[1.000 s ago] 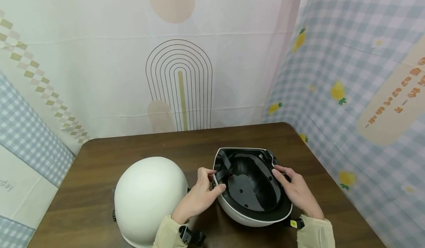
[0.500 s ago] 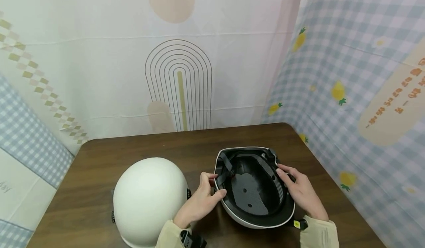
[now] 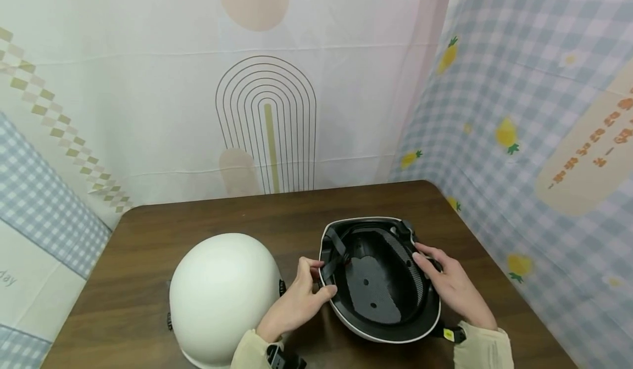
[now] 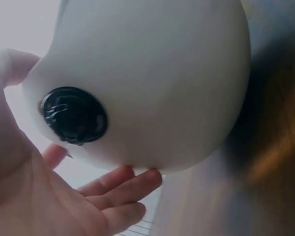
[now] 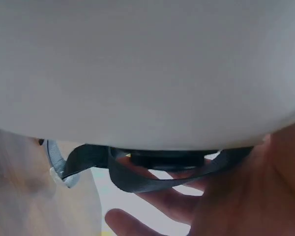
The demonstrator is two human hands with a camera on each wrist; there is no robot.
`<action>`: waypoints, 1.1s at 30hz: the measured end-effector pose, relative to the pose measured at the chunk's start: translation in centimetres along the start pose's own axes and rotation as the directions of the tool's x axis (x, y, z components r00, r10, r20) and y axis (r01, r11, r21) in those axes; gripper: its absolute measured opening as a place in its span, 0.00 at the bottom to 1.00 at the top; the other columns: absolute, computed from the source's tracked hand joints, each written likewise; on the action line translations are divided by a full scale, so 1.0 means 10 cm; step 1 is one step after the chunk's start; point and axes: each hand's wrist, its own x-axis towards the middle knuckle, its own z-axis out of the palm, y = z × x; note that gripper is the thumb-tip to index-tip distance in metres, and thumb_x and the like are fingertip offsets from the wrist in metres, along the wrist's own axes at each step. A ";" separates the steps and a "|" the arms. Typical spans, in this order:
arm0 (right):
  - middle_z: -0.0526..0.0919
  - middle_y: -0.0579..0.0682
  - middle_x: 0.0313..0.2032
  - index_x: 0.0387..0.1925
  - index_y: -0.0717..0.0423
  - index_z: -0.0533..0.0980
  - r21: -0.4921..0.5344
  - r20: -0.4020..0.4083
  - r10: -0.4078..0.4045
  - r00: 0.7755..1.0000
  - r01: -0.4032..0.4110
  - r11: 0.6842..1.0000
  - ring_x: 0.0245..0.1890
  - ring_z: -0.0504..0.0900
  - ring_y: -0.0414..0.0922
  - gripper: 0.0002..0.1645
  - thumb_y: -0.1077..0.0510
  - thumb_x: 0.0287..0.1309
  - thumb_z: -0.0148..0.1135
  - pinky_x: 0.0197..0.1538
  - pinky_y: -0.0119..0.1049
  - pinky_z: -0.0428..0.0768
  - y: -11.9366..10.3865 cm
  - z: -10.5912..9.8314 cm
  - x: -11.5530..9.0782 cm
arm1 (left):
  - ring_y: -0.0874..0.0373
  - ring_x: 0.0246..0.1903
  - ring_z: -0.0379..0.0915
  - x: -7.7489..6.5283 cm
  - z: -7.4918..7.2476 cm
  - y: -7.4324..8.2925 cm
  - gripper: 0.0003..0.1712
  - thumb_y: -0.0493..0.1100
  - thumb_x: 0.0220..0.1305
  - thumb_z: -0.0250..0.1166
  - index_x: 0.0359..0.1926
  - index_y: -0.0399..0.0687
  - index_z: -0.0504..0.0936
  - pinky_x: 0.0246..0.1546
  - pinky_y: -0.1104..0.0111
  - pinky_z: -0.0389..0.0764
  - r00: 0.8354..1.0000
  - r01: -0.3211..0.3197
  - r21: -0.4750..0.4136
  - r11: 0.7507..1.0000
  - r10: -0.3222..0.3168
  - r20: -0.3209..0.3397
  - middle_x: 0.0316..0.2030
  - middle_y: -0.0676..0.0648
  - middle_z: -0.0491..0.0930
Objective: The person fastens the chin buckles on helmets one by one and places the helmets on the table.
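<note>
An upturned white helmet (image 3: 383, 333) shows its black lining in the head view. My left hand (image 3: 294, 303) holds its left rim, thumb on the edge and fingers outside. In the left wrist view, a round black knob (image 4: 74, 115) sits on the shell between thumb and fingers. Across from it, my right hand (image 3: 455, 286) grips the right rim, its thumb on the lining edge. A dark chin strap (image 5: 132, 179) hangs by the right hand's fingers in the right wrist view. Left of the left hand stands a second white helmet (image 3: 222, 297), dome up.
Both helmets are on a brown wooden table (image 3: 237, 215). Behind it hangs a pale printed cloth (image 3: 168, 111), and a blue checked cloth (image 3: 475, 193) runs along the right side. The second helmet is close to the left forearm.
The upturned helmet has shifted slightly to the right and turned a little, both hands moving along with it. The second helmet has stayed in place.
</note>
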 end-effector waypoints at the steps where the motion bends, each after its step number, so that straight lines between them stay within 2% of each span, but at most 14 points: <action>1: 0.66 0.61 0.66 0.71 0.49 0.64 -0.003 0.008 -0.001 1.000 0.001 1.000 0.61 0.69 0.60 0.38 0.33 0.68 0.45 0.54 0.57 0.72 0.00 -0.01 0.00 | 0.57 0.45 0.68 -0.01 -0.01 0.01 0.32 0.59 0.65 0.60 0.60 0.47 0.59 0.44 0.63 0.71 1.000 0.004 0.012 1.000 -0.004 0.002 0.47 0.48 0.66; 5: 0.66 0.60 0.66 0.70 0.49 0.64 0.006 0.002 -0.026 1.000 0.026 1.000 0.63 0.67 0.59 0.36 0.34 0.70 0.45 0.56 0.56 0.71 0.03 -0.03 -0.01 | 0.58 0.42 0.68 -0.06 -0.02 0.10 0.32 0.67 0.64 0.58 0.54 0.50 0.61 0.40 0.64 0.71 0.999 0.039 0.079 0.996 -0.040 0.017 0.47 0.50 0.62; 9: 0.68 0.56 0.66 0.70 0.48 0.65 0.060 -0.052 -0.057 0.997 0.060 0.996 0.61 0.71 0.54 0.33 0.37 0.71 0.45 0.52 0.37 0.75 0.08 -0.02 -0.04 | 0.54 0.32 0.67 -0.05 -0.02 0.19 0.32 0.73 0.62 0.54 0.48 0.52 0.63 0.35 0.63 0.68 0.998 0.068 0.135 0.988 -0.068 -0.006 0.44 0.49 0.58; 11: 0.68 0.54 0.67 0.70 0.47 0.65 0.089 -0.081 -0.062 0.995 0.070 0.994 0.61 0.70 0.52 0.32 0.38 0.72 0.45 0.50 0.28 0.74 0.11 -0.02 -0.05 | 0.52 0.29 0.64 -0.03 -0.02 0.22 0.33 0.73 0.62 0.54 0.46 0.52 0.64 0.35 0.62 0.65 0.997 0.074 0.167 0.983 -0.069 -0.034 0.42 0.49 0.58; 13: 0.67 0.54 0.67 0.70 0.47 0.65 0.092 -0.104 -0.060 0.993 0.070 0.993 0.63 0.69 0.52 0.32 0.38 0.72 0.44 0.50 0.25 0.71 0.15 -0.03 -0.05 | 0.52 0.28 0.62 -0.01 -0.01 0.24 0.32 0.73 0.62 0.55 0.45 0.50 0.65 0.36 0.60 0.62 0.996 0.068 0.200 0.977 -0.056 -0.066 0.41 0.48 0.58; 17: 0.65 0.57 0.68 0.71 0.51 0.63 0.097 -0.117 -0.030 0.993 0.042 0.994 0.66 0.64 0.56 0.35 0.37 0.72 0.43 0.58 0.43 0.69 0.21 -0.05 -0.03 | 0.53 0.29 0.62 0.01 0.00 0.27 0.32 0.71 0.62 0.57 0.45 0.49 0.66 0.40 0.58 0.62 0.992 0.050 0.258 0.965 -0.017 -0.128 0.42 0.48 0.59; 20: 0.61 0.60 0.70 0.73 0.55 0.59 0.144 -0.085 0.017 0.996 -0.005 0.990 0.68 0.59 0.60 0.40 0.35 0.71 0.41 0.61 0.57 0.63 0.25 -0.06 -0.01 | 0.52 0.37 0.64 0.05 0.03 0.30 0.30 0.65 0.62 0.61 0.49 0.48 0.67 0.44 0.56 0.65 0.983 0.012 0.277 0.961 0.039 -0.178 0.46 0.46 0.60; 22: 0.58 0.62 0.71 0.73 0.57 0.56 0.212 -0.049 0.065 0.997 -0.053 0.976 0.69 0.57 0.60 0.43 0.32 0.71 0.38 0.63 0.56 0.61 0.28 -0.07 0.00 | 0.49 0.46 0.63 0.07 0.06 0.32 0.29 0.59 0.62 0.65 0.53 0.46 0.66 0.48 0.54 0.67 0.974 -0.042 0.290 0.956 0.103 -0.200 0.51 0.44 0.59; 24: 0.58 0.63 0.71 0.74 0.57 0.54 0.307 -0.004 0.127 0.992 -0.120 0.944 0.68 0.60 0.55 0.47 0.29 0.69 0.34 0.62 0.48 0.65 0.32 -0.07 0.02 | 0.46 0.55 0.60 0.10 0.10 0.35 0.31 0.52 0.60 0.69 0.57 0.45 0.66 0.53 0.51 0.67 0.960 -0.109 0.322 0.940 0.183 -0.211 0.57 0.41 0.58; 26: 0.57 0.62 0.71 0.75 0.58 0.52 0.428 0.050 0.186 0.981 -0.189 0.884 0.63 0.68 0.47 0.50 0.27 0.67 0.33 0.57 0.39 0.71 0.36 -0.06 0.04 | 0.43 0.63 0.54 0.13 0.14 0.37 0.33 0.47 0.59 0.71 0.60 0.45 0.66 0.57 0.48 0.66 0.944 -0.165 0.377 0.911 0.256 -0.206 0.63 0.39 0.55; 27: 0.57 0.61 0.71 0.75 0.58 0.51 0.488 0.076 0.209 0.975 -0.219 0.845 0.60 0.71 0.41 0.51 0.26 0.66 0.33 0.54 0.35 0.73 0.39 -0.05 0.05 | 0.42 0.67 0.51 0.14 0.16 0.39 0.34 0.46 0.58 0.72 0.62 0.45 0.66 0.59 0.47 0.64 0.935 -0.188 0.419 0.888 0.293 -0.202 0.66 0.38 0.53; 29: 0.59 0.56 0.69 0.75 0.57 0.50 0.595 0.122 0.236 0.964 -0.262 0.760 0.50 0.76 0.34 0.49 0.28 0.68 0.35 0.48 0.31 0.77 0.45 -0.03 0.06 | 0.42 0.71 0.44 0.16 0.20 0.43 0.35 0.43 0.57 0.72 0.63 0.46 0.68 0.62 0.45 0.61 0.917 -0.211 0.510 0.834 0.350 -0.193 0.70 0.38 0.49; 31: 0.65 0.47 0.64 0.75 0.59 0.49 0.673 0.153 0.232 0.961 -0.273 0.688 0.44 0.78 0.31 0.45 0.33 0.71 0.39 0.46 0.31 0.78 0.52 0.01 0.07 | 0.44 0.73 0.39 0.18 0.21 0.47 0.34 0.41 0.56 0.72 0.63 0.46 0.71 0.64 0.46 0.58 0.901 -0.218 0.599 0.771 0.395 -0.179 0.73 0.39 0.48; 33: 0.71 0.38 0.56 0.75 0.59 0.50 0.716 0.167 0.224 0.960 -0.274 0.642 0.40 0.79 0.30 0.40 0.40 0.74 0.41 0.45 0.30 0.78 0.57 0.04 0.08 | 0.45 0.73 0.41 0.20 0.23 0.50 0.33 0.39 0.55 0.72 0.63 0.46 0.72 0.66 0.47 0.57 0.889 -0.220 0.680 0.700 0.431 -0.156 0.73 0.39 0.51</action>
